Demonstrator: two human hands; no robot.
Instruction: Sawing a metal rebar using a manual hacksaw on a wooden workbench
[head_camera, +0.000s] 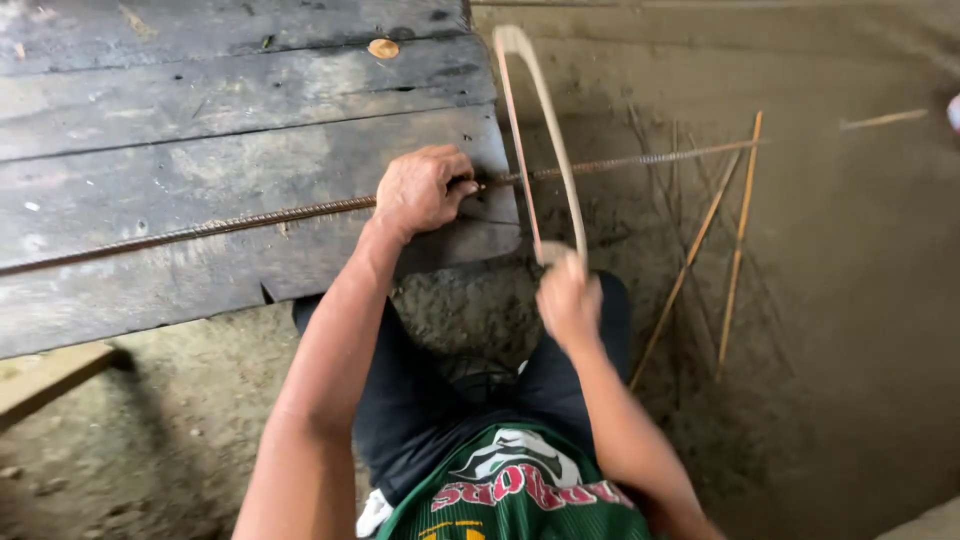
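The left hand is pinning a ribbed steel rod onto the weathered plank table — the right hand, blurred, is seemingly gripping a hacksaw over the dirt floor.

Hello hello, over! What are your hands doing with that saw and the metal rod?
Left hand pressing rod onto wooden table. Right hand gripping saw, blade across rod past table edge. Nothing blocking.

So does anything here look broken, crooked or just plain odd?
Nothing looks broken. The left hand pins a ribbed steel rod on the worn plank table, with the rod's far end hanging past the edge. The right hand holds a bow saw. Thin sticks lie scattered on the dirt.
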